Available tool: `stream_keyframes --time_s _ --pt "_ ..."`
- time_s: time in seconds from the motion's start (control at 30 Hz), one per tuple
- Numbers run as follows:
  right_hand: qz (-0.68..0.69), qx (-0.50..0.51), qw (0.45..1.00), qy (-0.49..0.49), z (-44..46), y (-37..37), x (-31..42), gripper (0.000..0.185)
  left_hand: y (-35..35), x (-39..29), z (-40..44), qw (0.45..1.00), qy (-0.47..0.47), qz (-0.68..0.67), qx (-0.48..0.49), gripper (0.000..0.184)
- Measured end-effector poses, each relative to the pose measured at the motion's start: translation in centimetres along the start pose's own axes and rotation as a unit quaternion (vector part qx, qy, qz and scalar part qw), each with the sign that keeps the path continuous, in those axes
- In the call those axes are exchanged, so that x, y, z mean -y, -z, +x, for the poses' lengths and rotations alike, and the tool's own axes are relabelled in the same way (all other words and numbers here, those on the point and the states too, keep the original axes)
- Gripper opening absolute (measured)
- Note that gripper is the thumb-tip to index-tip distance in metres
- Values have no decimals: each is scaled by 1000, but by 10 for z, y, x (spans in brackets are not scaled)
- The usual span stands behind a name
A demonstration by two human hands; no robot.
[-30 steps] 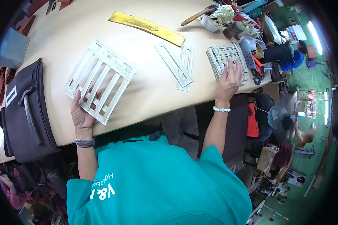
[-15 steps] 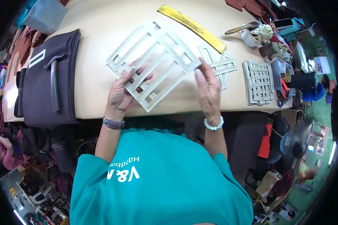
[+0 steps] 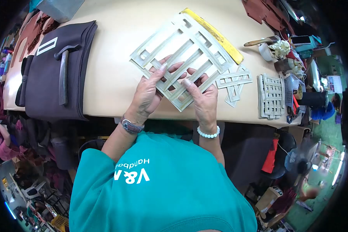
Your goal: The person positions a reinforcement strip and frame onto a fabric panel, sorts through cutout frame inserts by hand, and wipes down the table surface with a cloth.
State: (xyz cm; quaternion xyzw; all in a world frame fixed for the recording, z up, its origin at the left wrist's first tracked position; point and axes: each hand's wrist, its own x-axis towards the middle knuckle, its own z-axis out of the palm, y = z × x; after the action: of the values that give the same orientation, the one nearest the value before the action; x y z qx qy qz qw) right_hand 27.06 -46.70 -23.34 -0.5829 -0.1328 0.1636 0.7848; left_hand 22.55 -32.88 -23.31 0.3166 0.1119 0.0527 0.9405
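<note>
A pale, flat lattice panel (image 3: 192, 40) with long slots and small square openings is tilted above the table, its lower corner toward me. My left hand (image 3: 146, 96) grips its lower left edge, thumb on the front and fingers showing through the slots behind. On the lower right edge, my right hand (image 3: 205, 106) pinches the panel the same way. Behind the panel's upper right side lies a curved yellow strip (image 3: 216, 34), partly covered. Several small slotted pieces (image 3: 239, 80) lie crossed just right of my right hand.
A stack of lattice panels (image 3: 272, 96) sits at the table's right end, beside a basket of tools. Farther back are a wooden-handled brush (image 3: 259, 41) and a white bowl (image 3: 265, 52). At left, a hammer (image 3: 63, 77) and white rectangular frame (image 3: 47, 46) rest on dark sheets (image 3: 42, 92).
My right hand has moved from beside the panel's right corner, fingers extended, to a grip on its lower right edge. The panel has shifted right, nearer the yellow strip. The whole view has shifted slightly.
</note>
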Motion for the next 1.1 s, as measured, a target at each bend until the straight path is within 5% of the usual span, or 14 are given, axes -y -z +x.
stream_keyframes --time_s 0.27,0.57,0.8,0.93,1.1 --pt "-17 -28 999 -31 -3 11 2 28 3 -4 -6 998 17 54 32 45" --pt "13 -55 998 -1 -12 10 16 26 9 9 -1 960 -47 277 12 36" --pt "83 -68 994 -17 -14 20 31 31 5 6 3 991 31 127 -31 41" --pt "119 -143 976 112 -12 40 46 27 9 1 1 991 64 102 -58 46" --pt "23 -134 988 79 2 60 42 28 20 0 8 993 58 75 -65 46"
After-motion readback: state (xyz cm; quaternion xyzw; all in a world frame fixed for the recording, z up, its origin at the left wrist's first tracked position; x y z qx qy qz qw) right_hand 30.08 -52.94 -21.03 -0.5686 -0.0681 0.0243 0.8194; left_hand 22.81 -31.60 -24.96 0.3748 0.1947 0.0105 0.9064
